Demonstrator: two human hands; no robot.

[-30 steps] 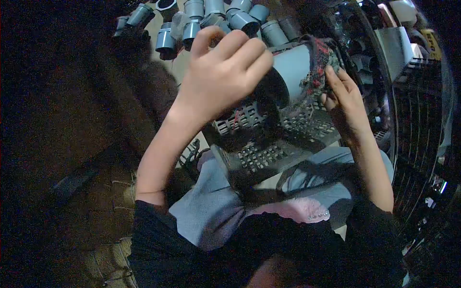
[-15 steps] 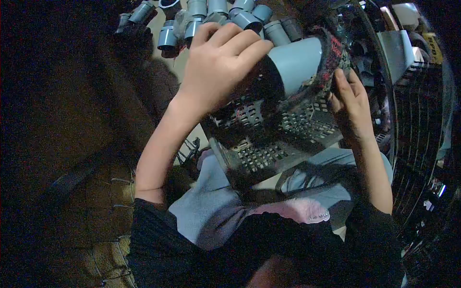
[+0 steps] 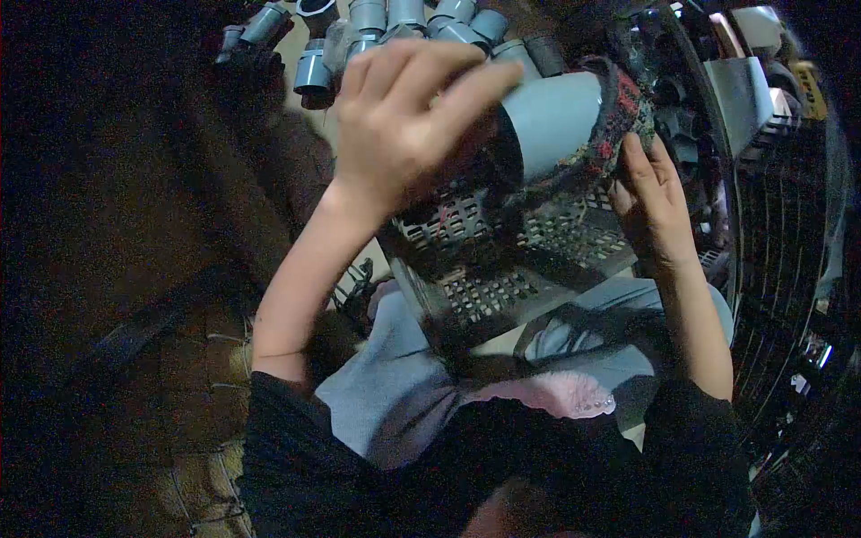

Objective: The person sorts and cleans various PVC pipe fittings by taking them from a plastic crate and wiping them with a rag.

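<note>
A light grey-blue plastic pipe fitting (image 3: 560, 121) lies tilted over a dark perforated crate. Around its right end runs a dark cloth (image 3: 619, 125) with red flecks. My right hand (image 3: 659, 193) is closed at the right edge of that cloth, thumb up against it. At the fitting's dark left end, my left hand (image 3: 399, 121) has its back to the camera and its fingers bent, slightly blurred. Whatever lies under its palm is hidden.
The black perforated crate (image 3: 502, 296) stands in front of my knees. Several more grey pipe fittings (image 3: 368, 16) are piled at the back. On the right are stacked black slatted crates (image 3: 780, 206) and a pale box (image 3: 740, 94). Woven sacking (image 3: 202, 484) shows at lower left.
My left hand has shifted slightly left and down, with its fingers turning over the fitting's end. The fitting and my right hand have barely moved.
</note>
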